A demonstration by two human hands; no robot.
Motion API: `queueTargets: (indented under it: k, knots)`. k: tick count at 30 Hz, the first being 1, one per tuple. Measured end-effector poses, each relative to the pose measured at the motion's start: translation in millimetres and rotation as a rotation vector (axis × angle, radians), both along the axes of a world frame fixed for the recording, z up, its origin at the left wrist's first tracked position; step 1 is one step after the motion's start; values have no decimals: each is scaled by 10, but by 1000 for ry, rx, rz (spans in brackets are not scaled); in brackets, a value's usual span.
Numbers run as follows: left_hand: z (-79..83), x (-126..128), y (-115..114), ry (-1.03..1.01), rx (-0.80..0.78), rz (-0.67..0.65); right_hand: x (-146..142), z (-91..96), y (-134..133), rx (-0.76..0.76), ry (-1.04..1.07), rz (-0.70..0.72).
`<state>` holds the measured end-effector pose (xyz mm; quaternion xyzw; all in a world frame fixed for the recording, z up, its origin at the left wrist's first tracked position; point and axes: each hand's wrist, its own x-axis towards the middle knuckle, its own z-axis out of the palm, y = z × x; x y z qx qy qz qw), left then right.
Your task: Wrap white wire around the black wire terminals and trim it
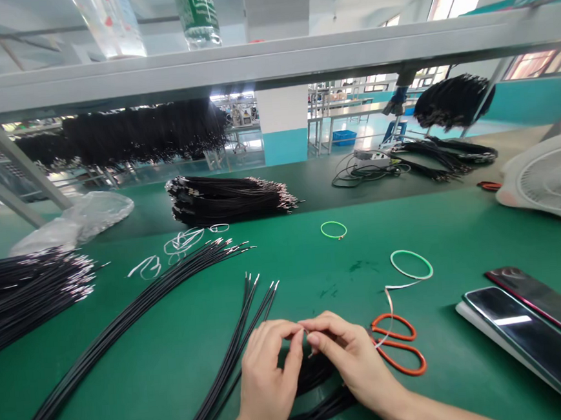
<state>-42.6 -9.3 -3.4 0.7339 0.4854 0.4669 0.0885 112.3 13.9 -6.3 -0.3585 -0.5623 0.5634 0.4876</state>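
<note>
The left hand (267,373) and right hand (350,353) meet low in the frame, and we see both grips closed, fingertips pinching one wire end (305,331) between them. It is too small for us to make out its tip. The wire end sits just above a black wire bunch (318,378), which passes beneath the hands toward 6 o'clock.

From the hands, we log these on the green worktop (285,264):
- 12 o'clock: metal-tipped black wires (249,309), close by
- 1 o'clock: a small green loop (333,230), well apart
- 2 o'clock: a green-and-white loop (411,264), its white tail (389,308) trailing down across orange scissors (398,346) just beside the right hand
- 3 o'clock: two phones (532,326) on a white pad
- 2 o'clock, farther out: a white fan (554,179)
- 10 o'clock: white wire loops (183,243) and a long black wire sheaf (125,332)
- 11 o'clock: a stacked black bundle (226,198), farther back
</note>
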Motion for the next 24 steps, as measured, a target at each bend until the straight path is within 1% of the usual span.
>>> queueTargets:
  k: [4,8,17,20,22,24]
  knots:
    - [-13,-5,8,-95,-103,-14,5,-6,10,-23,10,-29]
    - [-6,4,10,-137,-165,-43,-8,-8,3,-67,51,-24]
    - [16,-11,15,-124,-135,-62,-22,30,-14,-73,29,18]
    - [48,-1,16,-143,-153,-66,-22,28,-15,-66,3,23]
    - [75,21,19,-177,-157,-40,-21,19,-11,-67,-10,23]
    - [102,49,29,-213,-130,15,-19,8,-4,-68,-13,20]
